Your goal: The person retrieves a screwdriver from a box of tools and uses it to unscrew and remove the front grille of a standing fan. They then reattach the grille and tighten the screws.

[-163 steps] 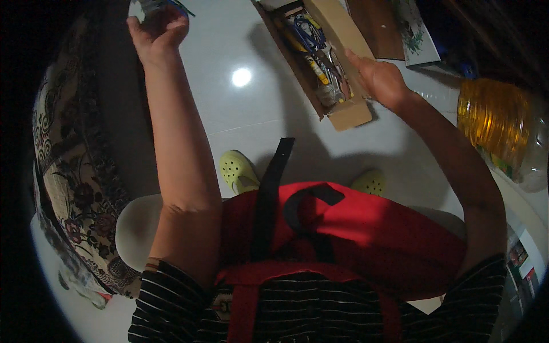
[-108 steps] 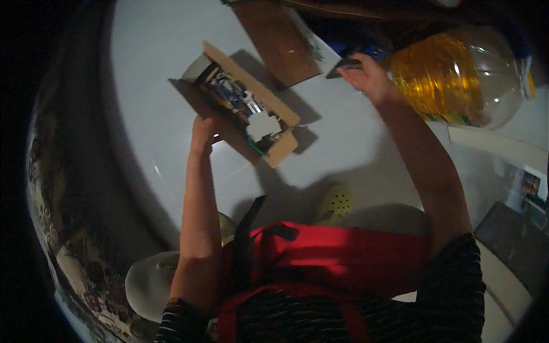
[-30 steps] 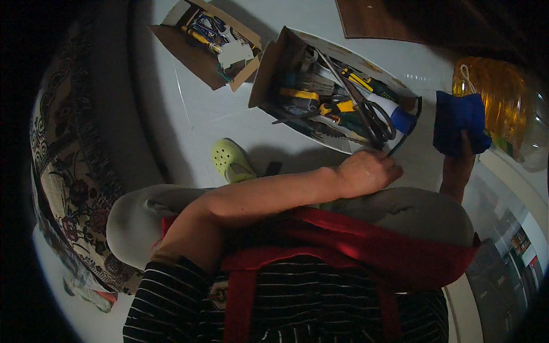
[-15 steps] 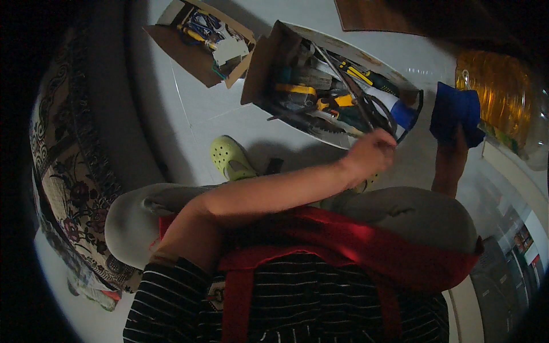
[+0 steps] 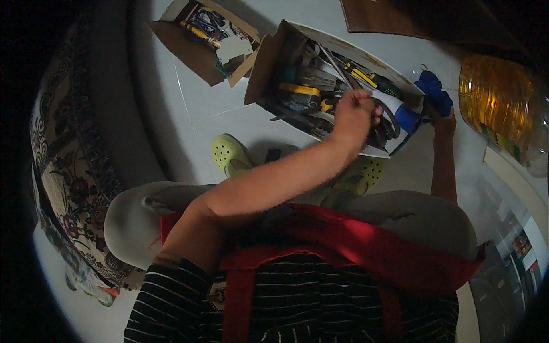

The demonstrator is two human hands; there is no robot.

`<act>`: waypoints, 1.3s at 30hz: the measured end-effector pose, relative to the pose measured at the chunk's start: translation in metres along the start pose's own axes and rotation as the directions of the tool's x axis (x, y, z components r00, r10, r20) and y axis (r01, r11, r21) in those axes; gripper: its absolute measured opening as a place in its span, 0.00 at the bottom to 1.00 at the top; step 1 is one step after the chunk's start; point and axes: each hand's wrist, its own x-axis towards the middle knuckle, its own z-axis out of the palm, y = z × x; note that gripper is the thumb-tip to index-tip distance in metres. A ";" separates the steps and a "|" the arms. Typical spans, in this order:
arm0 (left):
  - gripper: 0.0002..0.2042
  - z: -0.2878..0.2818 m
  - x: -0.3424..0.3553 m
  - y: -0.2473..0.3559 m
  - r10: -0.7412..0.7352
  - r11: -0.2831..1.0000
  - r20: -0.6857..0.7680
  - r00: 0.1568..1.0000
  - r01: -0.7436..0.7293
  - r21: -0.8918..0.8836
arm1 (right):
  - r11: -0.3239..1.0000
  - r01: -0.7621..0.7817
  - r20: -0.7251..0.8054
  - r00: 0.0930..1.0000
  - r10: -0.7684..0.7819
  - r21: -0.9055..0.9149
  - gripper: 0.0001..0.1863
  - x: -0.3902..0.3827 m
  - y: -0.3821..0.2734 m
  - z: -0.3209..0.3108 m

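in the head view, we have our left hand (image 5: 355, 111) over the larger cardboard box (image 5: 267, 68), right of centre near the top of the frame. its fingers are curled beside the dark loop handles of the scissors (image 5: 343, 73), though we cannot tell whether they grip them. the scissors lie inside that box, with a yellow-and-black screwdriver (image 5: 384, 84) and a white tube with a blue end (image 5: 407, 118). toward the upper right, our right hand (image 5: 444, 122) has its fingers closed around a bunched blue cloth (image 5: 434, 94), just left of a big bottle of amber liquid (image 5: 494, 106). at upper left we see a smaller cardboard box (image 5: 182, 48) of tools.
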 end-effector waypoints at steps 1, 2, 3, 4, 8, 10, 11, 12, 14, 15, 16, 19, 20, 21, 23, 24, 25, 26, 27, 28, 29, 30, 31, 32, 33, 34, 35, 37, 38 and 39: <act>0.11 -0.004 0.014 0.012 -0.075 0.997 0.004 0.997 0.075 -0.034 | 0.998 0.059 -0.002 0.998 -0.059 -0.003 0.23 -0.001 -0.001 -0.001; 0.11 -0.007 0.022 0.020 -0.151 0.986 0.011 0.988 0.152 -0.070 | 0.993 0.117 -0.004 0.993 -0.117 -0.010 0.23 -0.003 -0.003 -0.004; 0.11 -0.006 0.025 0.026 -0.086 0.994 0.033 0.996 0.084 0.070 | 0.994 0.107 -0.049 0.993 -0.106 0.032 0.23 -0.008 -0.012 -0.003; 0.11 -0.004 0.027 0.032 -0.025 0.978 0.064 0.998 0.011 0.208 | 0.992 0.099 -0.094 0.991 -0.091 0.074 0.22 -0.016 -0.022 -0.003; 0.12 -0.012 0.061 0.047 0.106 0.816 0.126 0.986 -0.158 0.556 | 0.982 0.187 -0.327 0.930 -0.168 0.026 0.23 -0.017 -0.037 -0.015; 0.10 -0.022 0.089 0.052 -0.024 0.870 0.143 0.989 -0.050 0.491 | 0.961 0.232 -0.315 0.933 -0.175 0.154 0.23 -0.034 -0.057 -0.009; 0.09 -0.019 0.094 0.060 -0.153 0.930 0.093 0.984 0.112 0.350 | 0.942 0.254 -0.308 0.934 -0.180 0.219 0.23 -0.039 -0.064 -0.006; 0.09 -0.017 0.094 0.065 -0.285 0.944 0.064 0.956 0.268 0.191 | 0.950 0.257 -0.310 0.931 -0.193 0.178 0.23 -0.039 -0.062 -0.007; 0.08 -0.010 0.098 0.062 -0.159 0.974 0.022 0.987 0.154 0.165 | 0.961 0.262 -0.320 0.922 -0.220 0.093 0.24 -0.042 -0.059 -0.006; 0.09 -0.008 0.103 0.063 -0.192 0.973 0.001 0.981 0.190 0.129 | 0.956 0.256 -0.309 0.929 -0.202 0.143 0.23 -0.044 -0.059 -0.005; 0.09 -0.008 0.106 0.062 -0.225 0.970 -0.019 0.974 0.226 0.090 | 0.949 0.248 -0.296 0.937 -0.185 0.192 0.23 -0.046 -0.059 -0.002; 0.08 -0.009 0.106 0.056 -0.109 0.978 -0.039 0.993 0.115 0.174 | 0.946 0.193 -0.277 0.954 -0.119 0.259 0.22 -0.049 -0.059 0.004; 0.07 -0.010 0.105 0.054 -0.102 0.980 -0.048 0.994 0.109 0.167 | 0.949 0.169 -0.273 0.958 -0.093 0.267 0.22 -0.048 -0.056 0.005; 0.06 -0.010 0.104 0.053 -0.096 0.982 -0.057 0.994 0.104 0.160 | 0.951 0.164 -0.262 0.961 -0.094 0.262 0.22 -0.048 -0.054 0.006; 0.05 -0.010 0.103 0.052 -0.089 0.980 -0.061 0.994 0.098 0.173 | 0.956 0.157 -0.244 0.965 -0.095 0.249 0.21 -0.047 -0.053 0.006; 0.04 -0.010 0.102 0.051 -0.089 0.976 -0.057 0.994 0.098 0.192 | 0.947 0.152 -0.240 0.967 -0.083 0.282 0.20 -0.048 -0.053 0.007; 0.03 -0.009 0.102 0.051 -0.089 0.972 -0.051 0.995 0.098 0.212 | 0.938 0.146 -0.238 0.969 -0.071 0.314 0.20 -0.050 -0.053 0.008; 0.02 -0.010 0.100 0.050 -0.065 0.979 -0.068 0.996 0.077 0.187 | 0.927 0.139 -0.223 0.973 -0.062 0.348 0.19 -0.050 -0.053 0.011; 0.02 -0.011 0.097 0.049 -0.042 0.985 -0.085 0.995 0.055 0.162 | 0.929 0.139 -0.222 0.973 -0.064 0.343 0.19 -0.051 -0.054 0.013; 0.02 -0.012 0.094 0.048 -0.019 0.990 -0.103 0.994 0.033 0.138 | 0.931 0.139 -0.220 0.973 -0.066 0.338 0.19 -0.052 -0.055 0.015; 0.01 -0.010 0.091 0.046 0.006 0.994 -0.133 0.991 0.009 0.111 | 0.935 0.138 -0.231 0.971 -0.063 0.327 0.18 -0.053 -0.054 0.014; 0.01 -0.008 0.087 0.043 0.031 0.996 -0.164 0.986 -0.017 0.085 | 0.944 0.153 -0.223 0.971 -0.089 0.292 0.18 -0.054 -0.052 0.013; 0.02 -0.007 0.084 0.041 0.054 0.997 -0.197 0.979 -0.044 0.059 | 0.952 0.168 -0.212 0.971 -0.115 0.257 0.18 -0.055 -0.050 0.012; 0.02 -0.006 0.082 0.038 0.078 0.996 -0.182 0.980 -0.069 0.055 | 0.957 0.185 -0.201 0.969 -0.141 0.222 0.18 -0.054 -0.049 0.011; 0.03 -0.007 0.081 0.035 0.102 0.994 -0.168 0.981 -0.094 0.050 | 0.958 0.180 -0.208 0.969 -0.133 0.224 0.18 -0.054 -0.049 0.011; 0.03 -0.007 0.079 0.033 0.126 0.992 -0.155 0.980 -0.120 0.045 | 0.958 0.174 -0.214 0.969 -0.125 0.227 0.18 -0.054 -0.048 0.010; 0.04 -0.007 0.075 0.031 0.231 0.968 -0.122 0.965 -0.215 0.133 | 0.958 0.169 -0.215 0.969 -0.119 0.231 0.19 -0.054 -0.050 0.012; 0.05 -0.008 0.067 0.026 0.423 0.869 -0.031 0.906 -0.396 0.296 | 0.961 0.177 -0.218 0.967 -0.130 0.212 0.19 -0.055 -0.057 0.012; 0.05 -0.006 0.059 0.032 0.555 0.746 0.079 0.828 -0.538 0.392 | 0.963 0.180 -0.224 0.966 -0.133 0.202 0.19 -0.055 -0.060 0.011; 0.06 -0.002 0.048 0.047 0.652 0.594 0.203 0.730 -0.659 0.461 | 0.957 0.213 -0.234 0.958 -0.166 0.195 0.20 -0.053 -0.057 0.005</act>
